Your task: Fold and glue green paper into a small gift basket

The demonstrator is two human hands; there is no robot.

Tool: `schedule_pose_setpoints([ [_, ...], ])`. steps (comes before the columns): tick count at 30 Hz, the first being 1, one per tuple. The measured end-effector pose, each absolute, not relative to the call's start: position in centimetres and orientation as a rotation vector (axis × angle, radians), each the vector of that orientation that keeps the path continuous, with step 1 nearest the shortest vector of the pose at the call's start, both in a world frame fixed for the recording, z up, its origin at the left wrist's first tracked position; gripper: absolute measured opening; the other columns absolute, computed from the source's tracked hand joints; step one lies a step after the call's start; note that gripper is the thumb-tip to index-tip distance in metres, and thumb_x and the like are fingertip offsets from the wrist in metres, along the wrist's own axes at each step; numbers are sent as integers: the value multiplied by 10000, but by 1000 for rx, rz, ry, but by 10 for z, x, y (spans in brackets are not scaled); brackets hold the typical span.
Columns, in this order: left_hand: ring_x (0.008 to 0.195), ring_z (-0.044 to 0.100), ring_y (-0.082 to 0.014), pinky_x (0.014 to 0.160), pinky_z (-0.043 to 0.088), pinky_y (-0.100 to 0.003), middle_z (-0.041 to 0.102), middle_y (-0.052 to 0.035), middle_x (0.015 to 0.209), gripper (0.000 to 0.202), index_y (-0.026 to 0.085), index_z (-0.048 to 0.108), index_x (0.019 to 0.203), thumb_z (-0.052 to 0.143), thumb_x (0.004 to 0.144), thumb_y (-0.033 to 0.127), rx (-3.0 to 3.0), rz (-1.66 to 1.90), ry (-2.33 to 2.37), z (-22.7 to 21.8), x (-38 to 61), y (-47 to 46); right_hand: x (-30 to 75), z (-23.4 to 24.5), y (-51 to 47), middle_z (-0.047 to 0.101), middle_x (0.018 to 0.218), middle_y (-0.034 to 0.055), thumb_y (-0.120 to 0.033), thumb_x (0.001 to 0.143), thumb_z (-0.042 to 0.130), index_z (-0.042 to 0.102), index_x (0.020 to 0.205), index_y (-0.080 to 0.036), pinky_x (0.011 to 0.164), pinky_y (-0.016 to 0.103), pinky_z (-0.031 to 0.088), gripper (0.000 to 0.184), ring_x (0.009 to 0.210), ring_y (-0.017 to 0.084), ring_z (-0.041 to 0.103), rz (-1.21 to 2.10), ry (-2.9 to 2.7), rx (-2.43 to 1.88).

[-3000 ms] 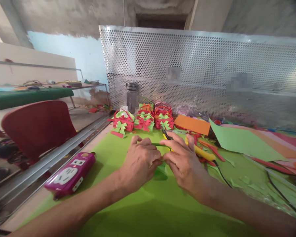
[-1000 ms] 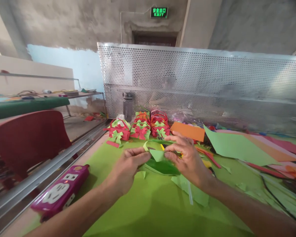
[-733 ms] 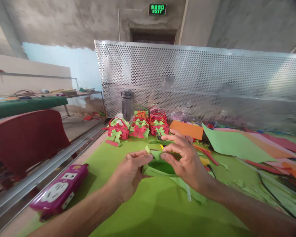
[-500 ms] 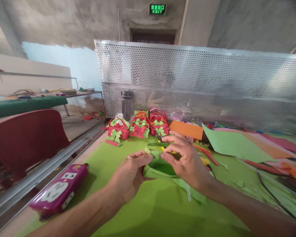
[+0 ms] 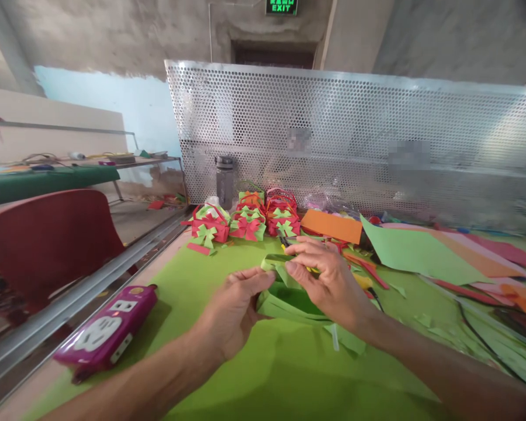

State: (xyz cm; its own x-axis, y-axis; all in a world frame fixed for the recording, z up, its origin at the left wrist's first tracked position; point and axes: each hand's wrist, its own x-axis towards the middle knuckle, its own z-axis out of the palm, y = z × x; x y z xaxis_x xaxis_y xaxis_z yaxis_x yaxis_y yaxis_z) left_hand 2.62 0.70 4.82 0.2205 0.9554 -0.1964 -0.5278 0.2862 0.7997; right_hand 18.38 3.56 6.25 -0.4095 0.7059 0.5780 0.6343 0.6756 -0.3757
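Note:
A small green basket [image 5: 284, 305], made of sheet paper or felt, is held up over the green table. My left hand [image 5: 241, 301] pinches its left rim, with the thumb on top. A light green strip [image 5: 277, 263] arches over the basket like a handle. My right hand [image 5: 333, 280] presses thumb and fingers on that strip from the right side, its other fingers curled above. Part of the basket's right side is hidden by the right hand. Below the right hand lies a light green scrap [image 5: 350, 339] beside a short, clear glue-stick-like piece [image 5: 335, 337].
Several finished red and green baskets with bows [image 5: 248, 225] stand at the back, near a grey bottle [image 5: 224, 181]. A purple power strip [image 5: 107, 333] lies left. Coloured sheets [image 5: 425, 251], an orange piece [image 5: 331, 226] and a black cord [image 5: 477, 333] lie right. A perforated metal panel [image 5: 333, 128] closes the back.
My right hand has shifted slightly on the strip, its fingers bending lower over it. The left hand keeps its hold on the basket. The view has tipped slightly downward.

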Motion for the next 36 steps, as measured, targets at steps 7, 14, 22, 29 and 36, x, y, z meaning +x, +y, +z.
schedule_pose_setpoints([
  [7,569,572,-119,578,495,-259,651,3,606,136,135,644,638,749,607,216,685,1149,772,45,27,8,182,62,35,692,967,27,-293,854,518,679,653,-230,953,515,285,266,1114,263,505,127,-2160,-1061],
  [14,557,553,-112,571,491,-257,643,-1,608,133,132,646,623,744,613,221,698,1158,783,45,28,6,182,59,31,692,957,4,-272,857,521,671,667,-237,963,599,168,245,1112,284,506,-137,-2183,-1046],
  [22,558,559,-107,575,482,-253,652,-5,628,134,128,660,642,754,611,218,707,1147,759,42,27,8,181,51,30,699,943,52,-225,869,508,656,748,-207,977,630,79,192,1139,306,494,-573,-2202,-963],
  [29,523,552,-110,519,468,-246,648,-5,595,162,127,656,644,776,584,216,700,1170,821,40,27,9,181,51,29,691,947,61,-192,875,486,645,800,-178,986,643,35,176,1131,310,495,-573,-2270,-934],
  [36,507,553,-104,517,482,-237,641,3,570,196,127,652,607,806,526,218,715,1187,837,44,29,10,183,61,36,689,912,20,-295,895,454,633,738,-215,964,568,234,252,1102,262,517,69,-2232,-1060],
])
